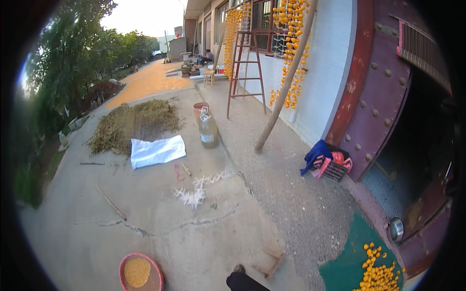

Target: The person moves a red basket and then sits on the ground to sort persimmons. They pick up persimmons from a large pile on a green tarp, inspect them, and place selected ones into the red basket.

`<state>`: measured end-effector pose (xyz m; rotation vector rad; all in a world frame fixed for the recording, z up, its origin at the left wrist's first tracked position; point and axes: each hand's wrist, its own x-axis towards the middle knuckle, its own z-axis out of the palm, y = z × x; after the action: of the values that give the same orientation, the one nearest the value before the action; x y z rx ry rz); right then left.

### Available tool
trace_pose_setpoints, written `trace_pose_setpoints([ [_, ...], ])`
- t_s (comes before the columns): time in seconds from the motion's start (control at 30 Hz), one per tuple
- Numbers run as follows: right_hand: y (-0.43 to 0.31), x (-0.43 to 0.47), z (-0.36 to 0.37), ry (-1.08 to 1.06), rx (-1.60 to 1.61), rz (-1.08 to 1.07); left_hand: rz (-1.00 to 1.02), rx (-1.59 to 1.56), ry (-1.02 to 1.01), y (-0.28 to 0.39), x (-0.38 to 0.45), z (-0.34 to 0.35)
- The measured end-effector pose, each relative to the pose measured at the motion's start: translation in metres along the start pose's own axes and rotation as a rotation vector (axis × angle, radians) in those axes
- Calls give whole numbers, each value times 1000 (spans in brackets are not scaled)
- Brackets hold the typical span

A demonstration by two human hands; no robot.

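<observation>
Neither of my hands is in view. My dark trouser leg and shoe show at the bottom edge, beside a low wooden stool. To the left of the leg sits a round red-rimmed basin with yellow grain in it. On the right, peeled orange persimmons lie heaped on a green sheet. Farther ahead, white plastic hanging strips are spread on the concrete. Beyond them is a white woven sack, next to a pile of dried plant stalks.
A large plastic jug stands before a reddish bucket. Strung persimmons hang behind a slanted wooden pole and a metal ladder. A crate with clothes is by the studded door. A person sits far off.
</observation>
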<state>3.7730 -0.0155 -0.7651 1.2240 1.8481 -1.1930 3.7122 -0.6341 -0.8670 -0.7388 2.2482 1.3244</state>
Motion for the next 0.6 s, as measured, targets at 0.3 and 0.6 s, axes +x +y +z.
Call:
trace_pose_setpoints([
  [0.3, -262, 136, -17, -74, 171, -65, -425, 63, -1, 92, 76, -42],
  [0.6, -638, 237, -27, -30, 147, -244, -444, -86, 43, 304, 282, -51],
])
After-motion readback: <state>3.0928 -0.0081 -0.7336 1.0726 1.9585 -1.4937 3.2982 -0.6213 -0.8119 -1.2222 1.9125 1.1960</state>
